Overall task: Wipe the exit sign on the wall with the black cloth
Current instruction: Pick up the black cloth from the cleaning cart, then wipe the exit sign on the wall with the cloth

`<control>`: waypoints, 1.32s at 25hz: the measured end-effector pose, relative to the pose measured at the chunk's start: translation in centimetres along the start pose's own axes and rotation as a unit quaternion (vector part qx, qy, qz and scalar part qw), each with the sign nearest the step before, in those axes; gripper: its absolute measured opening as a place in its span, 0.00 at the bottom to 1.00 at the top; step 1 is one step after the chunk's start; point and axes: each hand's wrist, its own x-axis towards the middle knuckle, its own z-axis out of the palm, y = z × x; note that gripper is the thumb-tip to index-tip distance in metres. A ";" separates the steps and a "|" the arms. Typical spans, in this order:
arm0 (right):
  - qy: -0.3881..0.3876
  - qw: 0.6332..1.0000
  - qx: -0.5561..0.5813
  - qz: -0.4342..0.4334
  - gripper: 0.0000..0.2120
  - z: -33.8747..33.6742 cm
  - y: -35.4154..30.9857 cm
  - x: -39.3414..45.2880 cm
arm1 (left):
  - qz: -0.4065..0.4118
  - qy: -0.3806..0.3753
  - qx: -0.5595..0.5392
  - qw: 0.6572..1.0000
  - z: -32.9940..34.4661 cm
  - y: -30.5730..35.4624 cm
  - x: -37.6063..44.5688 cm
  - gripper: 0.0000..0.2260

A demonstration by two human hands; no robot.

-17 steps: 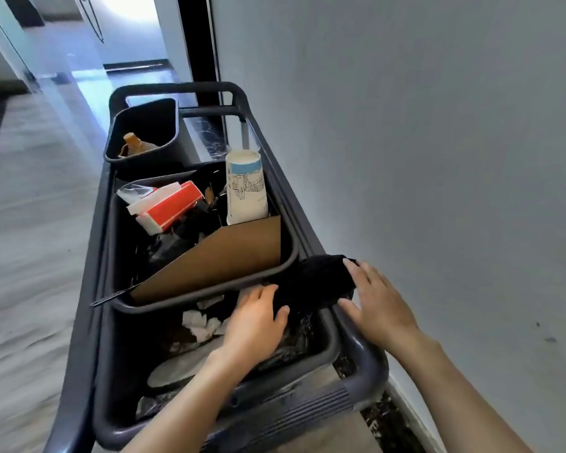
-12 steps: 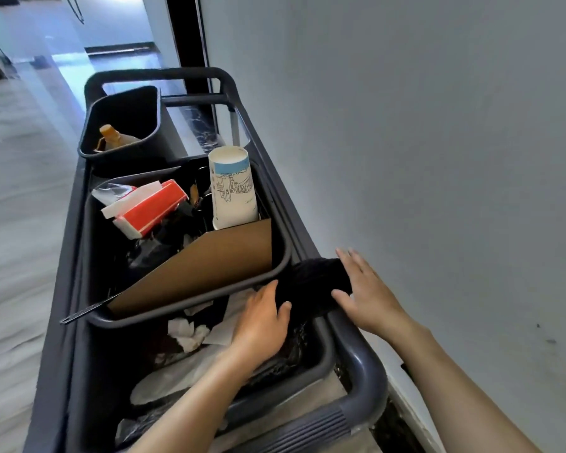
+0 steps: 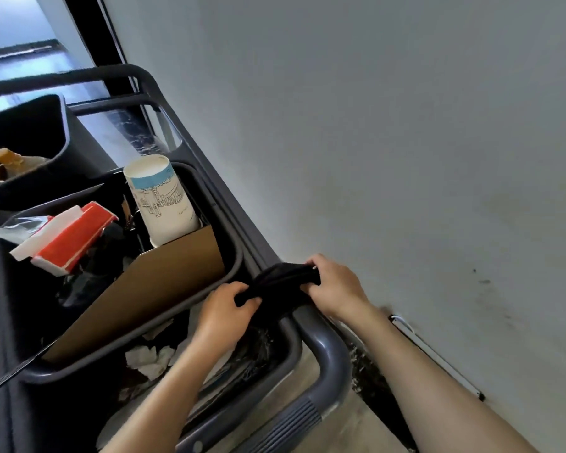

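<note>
The black cloth (image 3: 280,284) lies bunched over the right rail of a dark grey cart (image 3: 327,351). My left hand (image 3: 224,317) grips the cloth's near left end. My right hand (image 3: 335,287) pinches its far right end, fingers curled over it. Both hands hold it just above the rail. The grey wall (image 3: 389,142) rises right beside the cart. No exit sign shows in this view.
The cart carries a dark bin (image 3: 232,256) with a brown cardboard sheet (image 3: 151,289), a paper cup (image 3: 162,199) and a red and white box (image 3: 67,238). A smaller bin (image 3: 30,132) stands farther back. Crumpled paper (image 3: 151,358) lies in the near bin. A thin black rod (image 3: 438,356) leans at the wall's base.
Both hands, which lay flat on and beside the cloth, have closed on its two ends and gathered it up. The view has swung to the right, toward the wall.
</note>
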 end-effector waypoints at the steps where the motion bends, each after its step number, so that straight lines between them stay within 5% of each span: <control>1: 0.020 1.000 0.003 0.015 0.12 -0.9 0.3 -0.7 | 0.030 -0.002 0.007 1.000 -0.7 1.0 -0.3 0.03; 4: 0.036 0.972 0.225 0.056 0.09 -4.2 1.5 -3.7 | 0.111 -0.016 -0.011 0.994 -2.2 5.5 -1.7 0.08; 7: 0.045 0.840 0.532 0.096 0.06 -8.0 3.4 -7.7 | 0.151 -0.037 -0.123 0.980 -1.1 11.1 -3.6 0.06; 10: 0.085 0.758 0.636 0.112 0.06 -11.0 6.4 -12.0 | 0.162 -0.094 -0.234 0.954 2.5 16.4 -6.7 0.06; 14: 0.155 0.719 0.666 0.127 0.11 -13.7 11.8 -18.5 | 0.172 -0.180 -0.288 0.925 8.7 22.0 -11.7 0.09; 19: 0.193 0.685 0.692 0.117 0.18 -14.9 17.7 -25.8 | 0.223 -0.254 -0.202 0.919 15.3 25.6 -16.7 0.17; 23: 0.210 0.692 0.683 0.097 0.17 -14.8 21.1 -29.5 | 0.254 -0.291 -0.117 0.915 19.8 27.2 -19.5 0.17; 27: 0.270 0.684 0.663 0.142 0.19 -13.2 23.9 -30.7 | 0.258 -0.315 -0.069 0.911 23.4 27.2 -20.7 0.16; 33: 0.319 0.623 0.682 0.212 0.14 -9.7 27.5 -29.3 | 0.236 -0.329 -0.062 0.912 26.9 25.5 -17.7 0.15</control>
